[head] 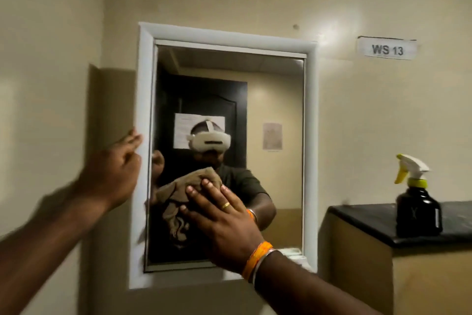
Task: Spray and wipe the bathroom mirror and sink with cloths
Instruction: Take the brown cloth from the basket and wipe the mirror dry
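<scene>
The mirror (268, 136) hangs on the beige wall in a white frame (222, 33), and we see a brown cloth (178, 202) pressed flat against its lower left glass. Our right hand (224, 220) lies on the cloth with its grip spread, fingers straight, a ring on one finger and an orange band at the wrist. Our left hand (115, 169) holds the frame's left edge, fingers curled round it. To the right, a dark spray bottle (417, 202) with a white trigger stands upright on a black bench (370, 220), well apart from both hands.
</scene>
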